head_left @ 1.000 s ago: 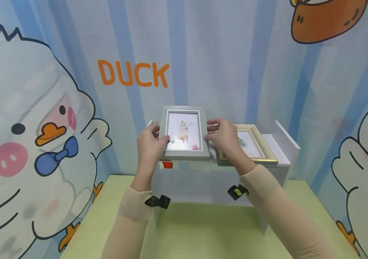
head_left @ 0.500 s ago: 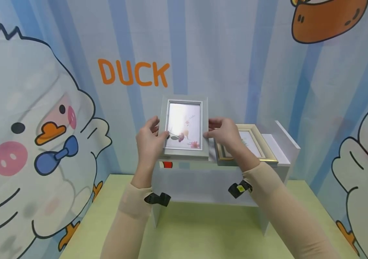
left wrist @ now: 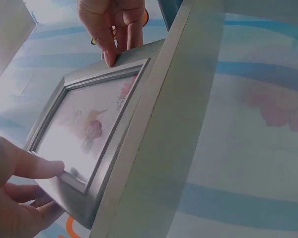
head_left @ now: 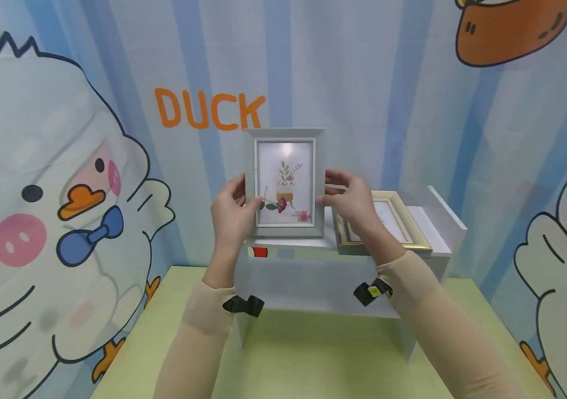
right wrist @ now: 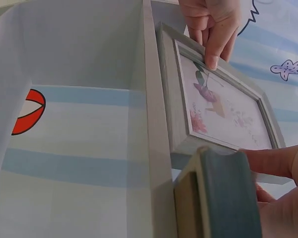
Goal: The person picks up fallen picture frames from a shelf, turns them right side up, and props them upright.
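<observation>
A grey picture frame point(head_left: 289, 166) stands nearly upright at the left of the white shelf's top board. Behind its pane shows a print of a potted plant, with a red rose across the lower part. My left hand point(head_left: 233, 213) grips its left side, thumb on the front and fingers behind. The right hand point(head_left: 350, 202) pinches the opposite side between thumb and fingers. In the right wrist view the frame's lower edge lies along the board, though exact contact is hard to tell. A gold-edged picture frame point(head_left: 405, 219) lies flat to the right, partly covered by my right wrist.
The white shelf point(head_left: 308, 282) has a raised side panel point(head_left: 445, 219) at its right end. It stands on a pale yellow-green tabletop point(head_left: 323, 354). Behind hangs a blue-striped curtain point(head_left: 353, 83) printed with ducks.
The grey picture frame has tilted up from leaning back to nearly upright, its top edge rising. Both hands kept hold of its sides. The gold-edged frame stayed put.
</observation>
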